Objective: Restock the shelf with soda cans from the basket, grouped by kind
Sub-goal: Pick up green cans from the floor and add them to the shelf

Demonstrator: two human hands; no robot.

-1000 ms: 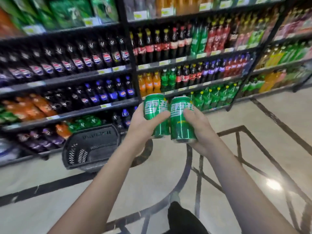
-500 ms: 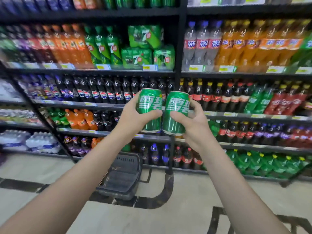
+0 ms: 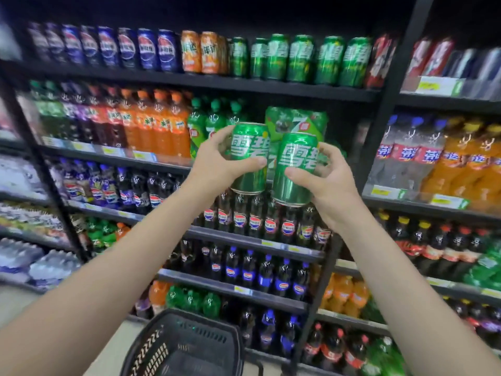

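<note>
My left hand [image 3: 217, 164] grips a green soda can [image 3: 249, 147] upright, fingers and thumb wrapped round it. Beside it my right hand [image 3: 329, 183] grips a second green can [image 3: 294, 172] of the same kind, slightly lower. Both cans are held side by side at chest height in front of the shelves. High above, the top shelf [image 3: 217, 82] carries a row of cans: blue ones at the left, orange cans [image 3: 202, 51] in the middle, matching green cans [image 3: 303, 59] to the right, then red ones. The black basket [image 3: 184, 346] stands on the floor below my arms.
The lower shelves hold bottles: orange and green at mid height, dark cola bottles [image 3: 254, 221] under my hands. A black upright post [image 3: 390, 90] divides this bay from the right one. Packs of water [image 3: 35, 264] lie at the lower left.
Both hands have lifted the two green cans higher, from the cola-bottle shelf level to the green-bottle shelf. The view tilted up, bringing the top shelf of cans into sight.
</note>
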